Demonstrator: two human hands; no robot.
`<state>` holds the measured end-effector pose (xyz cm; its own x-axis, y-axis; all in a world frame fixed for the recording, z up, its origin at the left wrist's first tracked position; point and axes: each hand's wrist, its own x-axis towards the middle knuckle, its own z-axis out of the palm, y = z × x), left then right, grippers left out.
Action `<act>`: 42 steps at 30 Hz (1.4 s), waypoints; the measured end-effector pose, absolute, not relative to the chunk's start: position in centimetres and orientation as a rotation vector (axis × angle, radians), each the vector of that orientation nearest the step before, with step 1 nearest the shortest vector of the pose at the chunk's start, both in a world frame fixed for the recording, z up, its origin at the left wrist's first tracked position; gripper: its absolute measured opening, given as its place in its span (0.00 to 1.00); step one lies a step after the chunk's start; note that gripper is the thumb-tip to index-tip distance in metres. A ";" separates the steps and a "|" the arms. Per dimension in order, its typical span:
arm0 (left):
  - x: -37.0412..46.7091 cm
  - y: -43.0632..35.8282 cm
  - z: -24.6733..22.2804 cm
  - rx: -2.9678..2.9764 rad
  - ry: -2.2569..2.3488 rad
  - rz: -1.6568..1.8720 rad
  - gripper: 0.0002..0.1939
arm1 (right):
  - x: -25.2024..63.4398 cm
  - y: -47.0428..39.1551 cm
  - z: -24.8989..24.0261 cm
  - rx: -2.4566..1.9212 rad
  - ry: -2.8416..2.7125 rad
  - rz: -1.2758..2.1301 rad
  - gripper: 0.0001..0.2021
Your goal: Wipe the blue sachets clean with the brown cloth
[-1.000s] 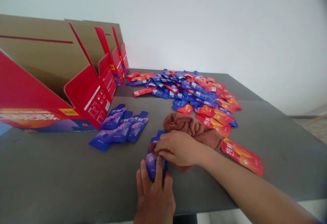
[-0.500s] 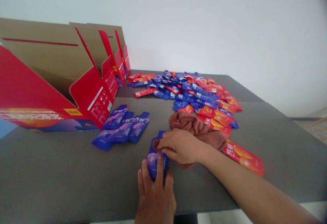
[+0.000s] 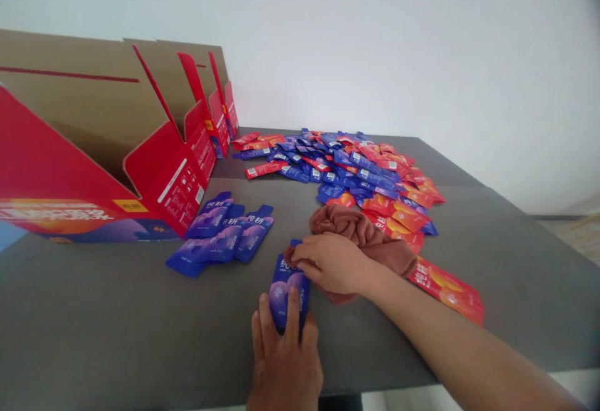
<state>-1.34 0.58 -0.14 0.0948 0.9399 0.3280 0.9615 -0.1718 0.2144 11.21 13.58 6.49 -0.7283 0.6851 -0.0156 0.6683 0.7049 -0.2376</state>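
Note:
A blue-purple pouch (image 3: 280, 292) lies flat on the grey table (image 3: 140, 330), near its front edge. My left hand (image 3: 287, 348) rests on the pouch's lower end with its fingers spread. Over the upper end, my right hand (image 3: 330, 262) grips part of a brown cloth (image 3: 347, 223), a tip of which touches the pouch. The rest of the cloth lies bunched behind and to the right of that hand. Several blue pouches (image 3: 220, 236) lie overlapping to the left. A red pouch (image 3: 450, 289) is to the right, partly beside the cloth.
Open red cartons (image 3: 154, 180) stand in a row along the left side. A large heap of blue and red pouches (image 3: 347, 164) covers the table's back middle, spreading toward the right. A white wall (image 3: 375, 42) rises behind the table.
My right hand has moved slightly up the pouch with the cloth, and more of the pouch's printed front shows. My left hand has barely moved.

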 end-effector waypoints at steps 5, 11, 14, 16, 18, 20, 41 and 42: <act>-1.2 0.6 0.0 -2.269 -1.986 -0.627 0.18 | 11.3 13.7 6.6 -1.135 -2.840 0.338 0.13; -1.3 0.6 -0.1 -2.266 -1.989 -0.660 0.21 | 11.1 12.7 7.1 -0.832 -2.894 0.437 0.10; -1.3 0.7 -0.2 -2.256 -1.981 -0.689 0.22 | 10.9 12.3 7.1 -0.732 -2.892 0.471 0.10; -1.3 0.7 -0.2 -2.252 -1.985 -0.688 0.22 | 10.8 12.2 7.1 -0.734 -2.885 0.476 0.10; -1.3 0.7 -0.2 -2.257 -1.988 -0.672 0.21 | 10.8 12.4 7.0 -0.791 -2.879 0.458 0.10; -1.3 0.7 -0.1 -2.267 -1.983 -0.653 0.21 | 10.9 12.6 6.8 -0.885 -2.866 0.431 0.11; -1.5 0.6 -0.7 -2.282 -1.970 -0.658 0.20 | 10.8 12.4 6.9 -0.725 -2.878 0.497 0.10; -1.6 0.6 -0.8 -2.281 -1.966 -0.665 0.19 | 10.8 12.4 6.9 -0.725 -2.881 0.502 0.10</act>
<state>-1.59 0.59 -0.85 0.0952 0.9299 0.3553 0.9548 -0.1863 0.2318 10.79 12.36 6.94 -0.8765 0.4794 0.0431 0.4366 0.8296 -0.3481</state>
